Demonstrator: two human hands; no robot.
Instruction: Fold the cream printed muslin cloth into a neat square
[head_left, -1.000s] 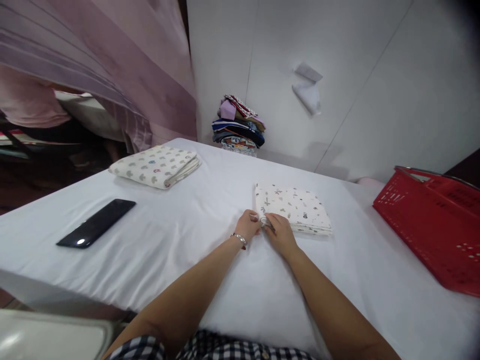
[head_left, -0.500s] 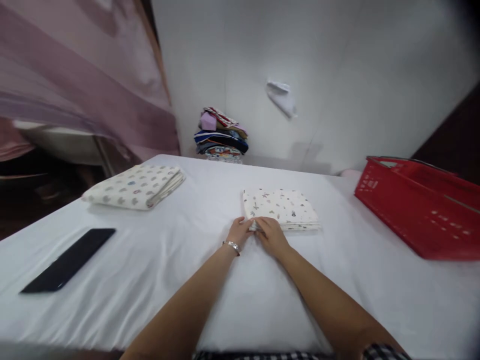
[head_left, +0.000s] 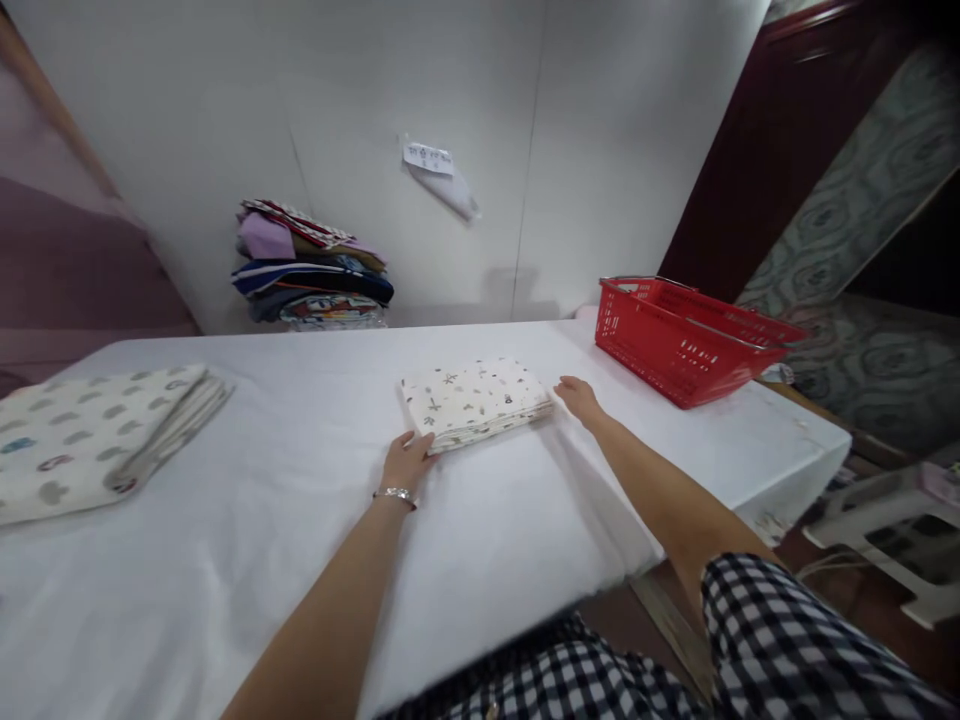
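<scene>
The folded cloth with small scattered prints [head_left: 480, 395] is lying flat near the middle of the white-covered desk [head_left: 307, 400], its layered edge facing the near side. The left hand [head_left: 407, 460] is touching the cloth at its near left corner; its fingers are bending around that corner, but whether they are pinching the layers or merely pressing on them cannot be told from this view. A silver-coloured bracelet [head_left: 395, 494] is encircling the left wrist. The right hand [head_left: 579, 397] is hovering just beside the cloth's right edge, its fingers extending open with a slight curl and holding nothing; contact with the cloth cannot be confirmed. A black-and-white checked sleeve [head_left: 787, 620] is covering the upper part of the right arm. A second folded cloth with grey motifs [head_left: 82, 430] is lying on the left of the desk, well apart from both hands, its folded layers showing at its right side. A red basket [head_left: 645, 345] is standing at the far right of the desk, beyond the right hand. A stack of folded fabrics [head_left: 315, 270] is sitting past the far edge, left of centre, while a paper note [head_left: 429, 158] is hanging on the wall [head_left: 600, 150] behind.
</scene>
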